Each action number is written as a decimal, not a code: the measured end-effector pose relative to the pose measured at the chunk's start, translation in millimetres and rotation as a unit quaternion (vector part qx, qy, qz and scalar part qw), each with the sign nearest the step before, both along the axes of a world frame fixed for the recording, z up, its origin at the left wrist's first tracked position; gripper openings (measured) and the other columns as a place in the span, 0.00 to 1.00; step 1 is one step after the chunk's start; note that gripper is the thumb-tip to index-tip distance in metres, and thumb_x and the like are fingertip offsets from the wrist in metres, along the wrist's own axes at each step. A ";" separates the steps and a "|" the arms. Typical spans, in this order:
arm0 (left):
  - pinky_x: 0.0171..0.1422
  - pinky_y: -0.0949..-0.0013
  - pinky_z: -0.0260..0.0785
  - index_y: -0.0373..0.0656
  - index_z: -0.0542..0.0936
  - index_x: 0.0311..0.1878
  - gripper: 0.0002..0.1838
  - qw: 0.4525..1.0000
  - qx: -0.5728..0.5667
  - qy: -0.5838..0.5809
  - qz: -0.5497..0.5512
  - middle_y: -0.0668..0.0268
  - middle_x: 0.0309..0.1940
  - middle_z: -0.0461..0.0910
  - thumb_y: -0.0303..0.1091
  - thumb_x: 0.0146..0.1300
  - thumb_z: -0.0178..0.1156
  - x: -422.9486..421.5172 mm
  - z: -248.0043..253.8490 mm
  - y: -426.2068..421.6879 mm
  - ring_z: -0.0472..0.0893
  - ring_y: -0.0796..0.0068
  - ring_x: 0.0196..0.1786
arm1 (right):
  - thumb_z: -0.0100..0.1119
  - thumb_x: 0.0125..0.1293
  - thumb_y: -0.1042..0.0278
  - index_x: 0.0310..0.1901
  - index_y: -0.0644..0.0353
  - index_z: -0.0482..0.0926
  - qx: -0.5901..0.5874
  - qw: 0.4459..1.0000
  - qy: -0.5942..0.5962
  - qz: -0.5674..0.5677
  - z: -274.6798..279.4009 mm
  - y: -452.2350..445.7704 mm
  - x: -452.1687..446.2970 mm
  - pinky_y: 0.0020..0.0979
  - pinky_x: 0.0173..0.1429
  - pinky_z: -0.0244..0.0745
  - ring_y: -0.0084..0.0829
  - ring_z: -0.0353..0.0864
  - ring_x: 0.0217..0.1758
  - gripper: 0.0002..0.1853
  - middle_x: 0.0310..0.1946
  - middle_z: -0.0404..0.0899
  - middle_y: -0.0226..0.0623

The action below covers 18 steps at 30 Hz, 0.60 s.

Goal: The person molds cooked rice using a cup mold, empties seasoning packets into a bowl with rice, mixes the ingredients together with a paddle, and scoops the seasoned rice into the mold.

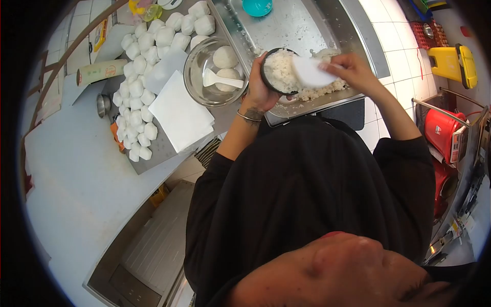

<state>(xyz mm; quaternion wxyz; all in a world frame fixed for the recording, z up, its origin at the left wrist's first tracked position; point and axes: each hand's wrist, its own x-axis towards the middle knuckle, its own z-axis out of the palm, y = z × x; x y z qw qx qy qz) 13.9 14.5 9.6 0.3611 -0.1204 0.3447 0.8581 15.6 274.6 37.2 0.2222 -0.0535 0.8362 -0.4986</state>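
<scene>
My left hand (pixel 260 88) is wrapped around a small black bowl (pixel 263 74) heaped with white cooked rice (pixel 281 70). My right hand (pixel 350 74) pinches a flat white scraper (pixel 309 71) with a rounded edge, slightly blurred, over the right side of the bowl. Below both hands is a large metal tray (pixel 302 30), with more loose rice (pixel 325 91) along its near side. Just left of my left hand stands a clear bowl (pixel 189 84) holding round white wrapped portions (pixel 225 57) and a white spoon (pixel 221 80).
Many white wrapped portions (pixel 138 87) crowd the counter at left, beside a stack of white sheets (pixel 179 115). A turquoise bowl (pixel 257 7) sits at the tray's far end. To the right are a yellow bin (pixel 450 64) and a red container (pixel 441 130).
</scene>
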 end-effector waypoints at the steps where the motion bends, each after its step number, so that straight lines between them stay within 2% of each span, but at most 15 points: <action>1: 0.28 0.60 0.75 0.47 0.75 0.59 0.33 1.000 0.000 -0.004 -0.003 0.60 0.48 0.83 0.63 0.69 0.35 0.7 3.0 2.4 0.85 0.63 0.44 | 0.62 0.64 0.39 0.20 0.64 0.79 -0.007 1.000 -0.019 0.007 -3.1 -8.1 2.9 0.29 0.24 0.56 0.19 0.62 0.19 0.31 0.12 0.63 0.23; 3: 0.30 0.60 0.76 0.47 0.75 0.58 0.32 1.000 -0.025 -0.012 -0.013 0.61 0.48 0.83 0.62 0.70 0.36 2.2 7.1 4.2 0.85 0.64 0.44 | 0.63 0.63 0.37 0.20 0.64 0.80 -0.020 0.998 -0.057 0.021 -7.6 -19.9 7.0 0.30 0.24 0.56 0.19 0.62 0.19 0.31 0.12 0.64 0.24; 5: 0.34 0.60 0.78 0.47 0.76 0.58 0.30 0.996 -0.076 -0.021 -0.029 0.61 0.49 0.83 0.60 0.70 0.38 4.4 10.8 4.9 0.85 0.64 0.45 | 0.64 0.60 0.35 0.21 0.65 0.80 0.041 0.997 -0.033 0.054 -0.4 -22.5 2.4 0.33 0.25 0.58 0.25 0.64 0.18 0.33 0.12 0.66 0.32; 6: 0.19 0.63 0.71 0.45 0.77 0.56 0.30 0.995 -0.095 -0.038 -0.021 0.61 0.41 0.83 0.61 0.68 0.43 8.7 16.0 8.8 0.85 0.67 0.34 | 0.64 0.59 0.34 0.21 0.65 0.80 0.070 0.995 -0.014 0.073 2.3 -23.7 0.1 0.34 0.26 0.60 0.28 0.65 0.18 0.33 0.12 0.67 0.35; 10: 0.18 0.63 0.69 0.46 0.76 0.57 0.31 0.993 -0.104 -0.048 -0.017 0.61 0.41 0.83 0.61 0.68 0.40 17.9 17.4 11.2 0.84 0.67 0.34 | 0.65 0.57 0.34 0.20 0.66 0.78 0.120 0.985 0.099 0.074 18.8 -34.5 -7.3 0.42 0.29 0.65 0.44 0.72 0.20 0.34 0.14 0.71 0.48; 13: 0.20 0.64 0.68 0.48 0.74 0.59 0.33 0.995 -0.085 -0.053 -0.007 0.62 0.43 0.83 0.63 0.68 0.35 17.6 18.5 9.4 0.84 0.66 0.36 | 0.62 0.62 0.39 0.31 0.64 0.80 0.162 0.974 0.083 0.139 27.2 -33.5 -15.0 0.45 0.33 0.67 0.50 0.76 0.25 0.28 0.20 0.77 0.50; 16: 0.23 0.65 0.65 0.50 0.73 0.60 0.35 0.995 -0.061 -0.073 0.007 0.63 0.46 0.82 0.65 0.68 0.31 17.9 13.7 4.4 0.83 0.64 0.39 | 0.60 0.68 0.50 0.50 0.60 0.78 0.154 0.963 0.171 0.143 39.4 -21.7 -10.4 0.42 0.35 0.68 0.47 0.77 0.27 0.21 0.24 0.79 0.48; 18: 0.25 0.65 0.64 0.50 0.73 0.61 0.36 0.995 -0.065 -0.071 0.016 0.63 0.48 0.82 0.65 0.68 0.28 13.3 8.3 0.2 0.82 0.62 0.41 | 0.56 0.71 0.59 0.60 0.55 0.72 0.138 0.966 0.047 0.214 73.8 -7.6 -15.6 0.37 0.36 0.67 0.37 0.76 0.30 0.19 0.27 0.77 0.43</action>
